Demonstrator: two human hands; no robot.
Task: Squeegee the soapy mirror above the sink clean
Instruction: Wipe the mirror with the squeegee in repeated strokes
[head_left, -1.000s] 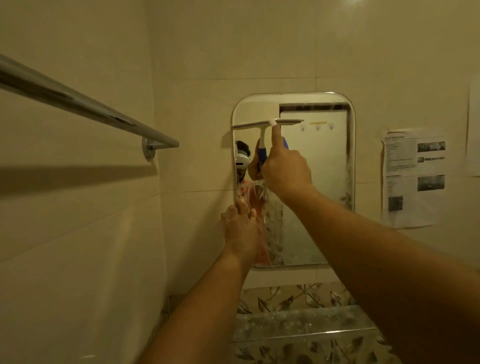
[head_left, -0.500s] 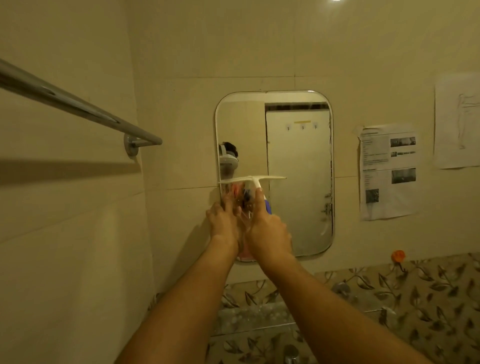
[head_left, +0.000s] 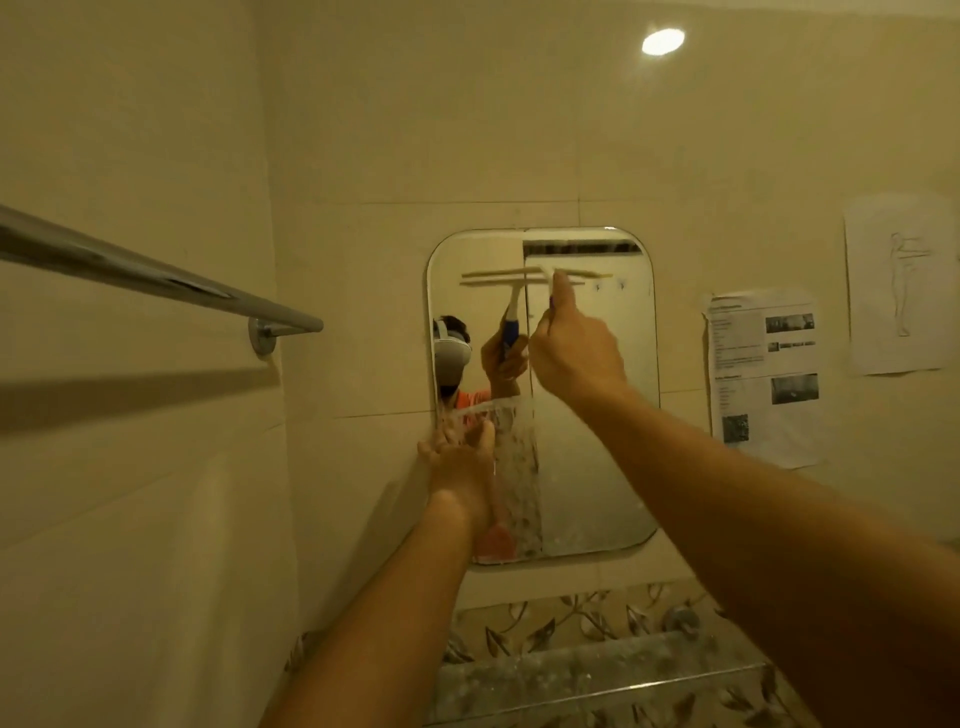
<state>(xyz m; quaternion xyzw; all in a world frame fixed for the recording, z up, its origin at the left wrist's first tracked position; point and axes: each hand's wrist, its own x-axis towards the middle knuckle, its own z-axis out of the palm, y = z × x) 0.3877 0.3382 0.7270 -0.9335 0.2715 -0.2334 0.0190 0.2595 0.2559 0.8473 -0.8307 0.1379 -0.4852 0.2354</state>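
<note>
Glossy beige tile wall, with a rounded-corner mirror (head_left: 587, 467) in the middle. The squeegee (head_left: 519, 274) sits flat on the glass up at 12 o'clock. My right hand (head_left: 574, 353) is wrapped round its handle, index finger straight up the neck. Down at the 8 o'clock edge the left hand (head_left: 460, 462) braces the mirror, fingers straight and together. A soapy streak (head_left: 514, 467) runs down at 7 o'clock. Chrome towel bar (head_left: 156, 275) at 9, taped papers (head_left: 763, 374) at 3, speckled shelf (head_left: 597, 670) at 6.
</note>
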